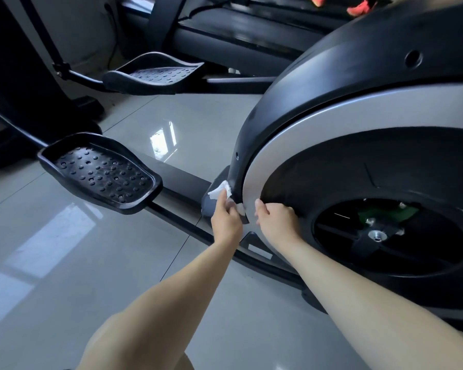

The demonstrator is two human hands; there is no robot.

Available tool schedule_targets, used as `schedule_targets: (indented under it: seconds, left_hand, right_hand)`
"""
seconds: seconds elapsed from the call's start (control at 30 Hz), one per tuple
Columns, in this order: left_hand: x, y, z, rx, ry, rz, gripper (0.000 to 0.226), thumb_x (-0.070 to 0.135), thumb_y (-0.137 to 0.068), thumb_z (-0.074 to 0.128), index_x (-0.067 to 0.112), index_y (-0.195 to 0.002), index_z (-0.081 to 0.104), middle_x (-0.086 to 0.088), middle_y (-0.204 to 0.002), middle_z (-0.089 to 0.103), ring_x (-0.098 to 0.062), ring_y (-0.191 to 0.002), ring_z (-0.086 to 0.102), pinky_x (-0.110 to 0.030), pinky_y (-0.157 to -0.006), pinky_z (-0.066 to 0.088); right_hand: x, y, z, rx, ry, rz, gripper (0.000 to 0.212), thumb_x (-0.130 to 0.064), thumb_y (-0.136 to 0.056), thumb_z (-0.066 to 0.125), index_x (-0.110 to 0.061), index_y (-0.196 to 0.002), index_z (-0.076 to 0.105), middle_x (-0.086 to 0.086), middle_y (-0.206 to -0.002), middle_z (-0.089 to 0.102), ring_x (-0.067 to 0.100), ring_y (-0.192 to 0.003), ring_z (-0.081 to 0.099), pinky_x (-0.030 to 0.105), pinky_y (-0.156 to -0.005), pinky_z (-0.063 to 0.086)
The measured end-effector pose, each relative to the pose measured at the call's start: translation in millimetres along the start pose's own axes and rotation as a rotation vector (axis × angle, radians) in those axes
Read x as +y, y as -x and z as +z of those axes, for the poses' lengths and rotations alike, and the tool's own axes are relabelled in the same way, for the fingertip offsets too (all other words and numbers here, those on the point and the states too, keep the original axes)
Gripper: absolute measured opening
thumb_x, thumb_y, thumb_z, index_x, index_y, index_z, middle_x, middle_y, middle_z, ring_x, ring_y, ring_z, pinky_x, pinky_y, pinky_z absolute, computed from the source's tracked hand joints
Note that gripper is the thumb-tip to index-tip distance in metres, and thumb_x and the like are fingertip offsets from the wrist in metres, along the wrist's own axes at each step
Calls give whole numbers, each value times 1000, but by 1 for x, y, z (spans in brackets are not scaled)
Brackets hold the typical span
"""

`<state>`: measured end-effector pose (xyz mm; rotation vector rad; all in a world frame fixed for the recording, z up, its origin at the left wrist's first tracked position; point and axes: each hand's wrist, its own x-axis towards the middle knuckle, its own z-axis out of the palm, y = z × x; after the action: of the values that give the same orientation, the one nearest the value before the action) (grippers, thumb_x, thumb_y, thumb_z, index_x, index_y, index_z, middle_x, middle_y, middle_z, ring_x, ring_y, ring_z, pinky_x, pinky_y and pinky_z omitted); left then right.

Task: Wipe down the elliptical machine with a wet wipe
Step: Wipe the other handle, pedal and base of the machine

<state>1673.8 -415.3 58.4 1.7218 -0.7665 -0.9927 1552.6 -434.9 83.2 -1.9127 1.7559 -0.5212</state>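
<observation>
The elliptical machine's big flywheel housing [332, 108], black with a silver ring, fills the right side of the view. My left hand [226, 217] grips a crumpled white wet wipe [221, 192] and presses it against the lower front edge of the black housing, where it meets the base. My right hand [277, 221] rests on the silver ring just right of that edge, with its fingers curled over the inner rim. Part of the wipe is hidden under my left fingers.
Two black studded pedals belong to the machine: the near pedal [99, 172] at left and the far pedal [155, 73] behind it. A dark rail [182, 180] runs from the near pedal to the housing. Glossy grey floor tiles [64, 249] lie below. Another machine [238, 30] stands behind.
</observation>
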Motion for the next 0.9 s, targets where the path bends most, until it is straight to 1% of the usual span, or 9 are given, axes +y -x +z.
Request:
schedule_targets:
  seconds: [0.17, 0.2, 0.27, 0.33, 0.5, 0.63, 0.7, 0.83, 0.9]
  left_hand:
    - [6, 6, 11, 67, 119, -80, 55, 12, -105, 39, 37, -154, 40, 21, -99, 61, 0, -73, 53, -12, -59, 44]
    - [12, 7, 14, 86, 162, -70, 56, 10, -104, 39, 38, -152, 43, 17, -100, 66, -3, -68, 53, -11, -57, 45]
    - [23, 8, 21, 109, 264, -46, 59, 9, -101, 38, 43, -148, 49, 3, -108, 72, -11, -67, 52, -21, -61, 47]
    - [34, 13, 28, 137, 326, -24, 59, 10, -100, 38, 48, -143, 52, 3, -106, 71, -13, -71, 49, -29, -67, 46]
    - [47, 21, 29, 191, 349, 9, 50, 17, -106, 41, 44, -146, 51, 0, -132, 67, -22, -93, 63, -31, -86, 52]
    - [49, 27, 35, 185, 300, -36, 45, 32, -105, 38, 59, -141, 46, -7, -128, 67, -37, -110, 65, -53, -97, 53]
    - [51, 27, 40, 203, 301, -44, 46, 30, -105, 37, 55, -142, 47, -5, -127, 66, -40, -116, 62, -52, -96, 54]
    - [52, 25, 36, 253, 286, 43, 46, 17, -104, 35, 40, -137, 58, -18, -128, 64, -23, -78, 58, -29, -68, 52]
    - [64, 36, 35, 280, 313, 80, 48, 9, -101, 35, 38, -118, 70, -3, -116, 71, -22, -88, 63, -32, -87, 55]
  right_hand:
    - [13, 3, -11, -36, 18, 18, 59, -49, -101, 30, -13, -77, 71, 3, -77, 73, 26, -80, 65, 40, -79, 58]
    - [17, 5, -15, -39, 18, 1, 59, -48, -102, 32, -11, -76, 70, 4, -76, 73, 25, -79, 65, 40, -78, 58]
    - [22, 9, -22, -56, 14, -40, 58, -46, -104, 36, -7, -71, 64, 6, -72, 71, 27, -75, 64, 40, -73, 57]
    - [23, 13, -29, -57, -10, -65, 58, -47, -103, 39, -6, -65, 55, 7, -67, 67, 28, -69, 62, 41, -68, 56]
    - [11, 12, -43, -88, -82, -96, 58, -53, -96, 35, -8, -69, 58, 4, -71, 70, 24, -70, 65, 40, -72, 58]
    - [3, 10, -51, -131, -136, -108, 53, -49, -97, 38, -11, -71, 64, 2, -73, 72, 21, -74, 68, 40, -75, 59]
    - [2, 11, -53, -126, -147, -109, 50, -45, -99, 40, -11, -70, 63, 1, -73, 72, 21, -74, 68, 40, -75, 59]
    - [8, 16, -56, -86, -144, -124, 43, -39, -96, 39, -9, -70, 56, 4, -73, 69, 29, -73, 64, 42, -71, 57]
    - [14, 20, -60, -85, -140, -145, 39, -36, -94, 39, -8, -71, 54, 6, -72, 68, 33, -74, 64, 43, -69, 55]
